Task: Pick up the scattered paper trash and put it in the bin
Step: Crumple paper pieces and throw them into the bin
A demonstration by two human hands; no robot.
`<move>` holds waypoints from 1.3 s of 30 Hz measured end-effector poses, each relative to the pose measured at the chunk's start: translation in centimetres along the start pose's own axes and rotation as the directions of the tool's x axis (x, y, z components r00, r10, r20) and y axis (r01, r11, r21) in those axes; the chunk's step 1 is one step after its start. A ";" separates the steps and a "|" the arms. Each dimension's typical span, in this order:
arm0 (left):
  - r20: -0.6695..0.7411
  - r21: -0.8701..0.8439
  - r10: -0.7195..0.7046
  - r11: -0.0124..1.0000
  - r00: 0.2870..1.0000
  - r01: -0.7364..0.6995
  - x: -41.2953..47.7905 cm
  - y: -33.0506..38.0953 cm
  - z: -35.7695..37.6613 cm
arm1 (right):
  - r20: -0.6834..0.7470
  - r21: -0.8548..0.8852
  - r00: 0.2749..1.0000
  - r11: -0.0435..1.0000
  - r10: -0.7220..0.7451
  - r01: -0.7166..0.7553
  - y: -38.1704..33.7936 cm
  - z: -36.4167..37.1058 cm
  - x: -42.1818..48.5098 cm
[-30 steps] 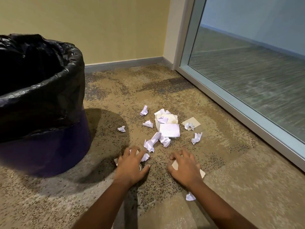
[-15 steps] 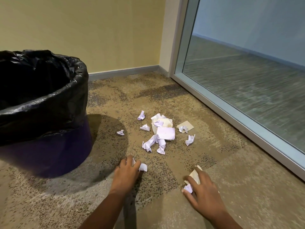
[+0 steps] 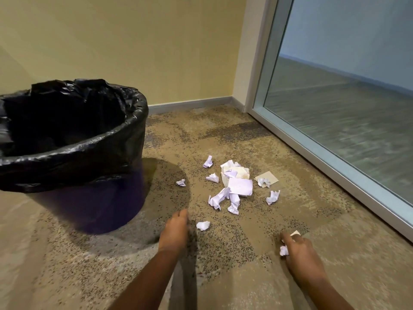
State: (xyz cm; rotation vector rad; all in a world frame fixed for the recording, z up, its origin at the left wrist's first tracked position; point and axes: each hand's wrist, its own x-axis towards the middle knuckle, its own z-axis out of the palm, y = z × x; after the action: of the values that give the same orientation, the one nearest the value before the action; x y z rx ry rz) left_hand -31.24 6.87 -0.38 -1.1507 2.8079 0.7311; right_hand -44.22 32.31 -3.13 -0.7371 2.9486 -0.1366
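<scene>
Both hands pulled back from the paper pile point(image 3: 234, 186). Right hand point(image 3: 299, 249) squeezes paper scraps point(image 3: 284, 251); left hand point(image 3: 175, 231) looks empty beside a crumpled ball point(image 3: 203, 225). Scraps could slip out before reaching the bin point(image 3: 73, 151) up left.

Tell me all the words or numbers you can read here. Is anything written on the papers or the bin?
None can be read.
Flat white sheet: faint marks, too blurred to read.
Crumpled paper scraps: no writing visible.
Tan card: blank.
Black bin liner: no label visible.
</scene>
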 end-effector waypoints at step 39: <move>-0.356 -0.677 -0.647 0.676 0.674 0.291 -1.0 -1.4 -29.1 | 0.117 0.993 0.973 0.036 -0.200 -0.112 -41.1 -25.9 3.4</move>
State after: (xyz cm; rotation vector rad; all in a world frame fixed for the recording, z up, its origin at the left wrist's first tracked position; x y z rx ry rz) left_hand -25.13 -5.80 25.10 -2.5152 2.4180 1.4133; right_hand -31.19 -3.78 26.81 -0.4566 1.7001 -1.7894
